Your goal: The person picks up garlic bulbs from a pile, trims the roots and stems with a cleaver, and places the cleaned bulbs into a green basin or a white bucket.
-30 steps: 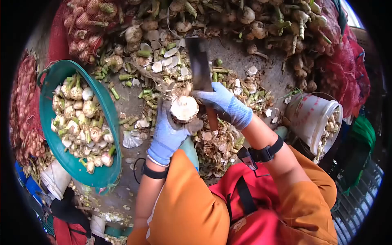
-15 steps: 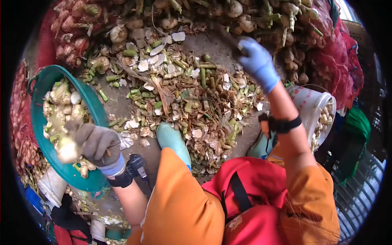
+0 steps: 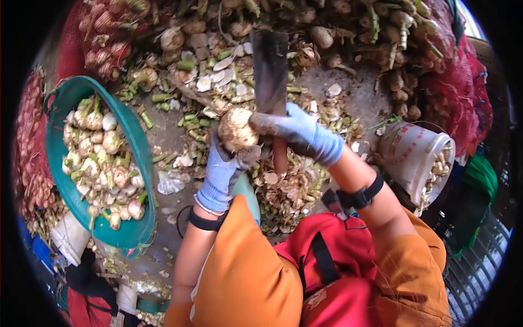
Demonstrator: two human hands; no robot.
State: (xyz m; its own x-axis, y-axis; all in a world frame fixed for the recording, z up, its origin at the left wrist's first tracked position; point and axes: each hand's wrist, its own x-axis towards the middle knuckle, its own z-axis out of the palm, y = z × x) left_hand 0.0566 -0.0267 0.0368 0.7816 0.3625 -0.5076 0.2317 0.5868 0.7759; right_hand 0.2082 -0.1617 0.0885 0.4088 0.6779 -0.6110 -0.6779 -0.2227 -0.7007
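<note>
left hand (image 3: 222, 170) cups pale bulb (image 3: 236, 131); right hand (image 3: 297, 132) wrapped round cleaver (image 3: 271, 71) at handle, thumb against bulb. teal basin (image 3: 145, 169) beyond left hand, holding more bulbs (image 3: 113, 143).

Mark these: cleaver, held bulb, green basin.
Cleaver (image 3: 271, 79): head view, middle of the dark blade.
Held bulb (image 3: 235, 129): head view, middle of its pale side.
Green basin (image 3: 131, 126): head view, inner wall beside the bulbs.
</note>
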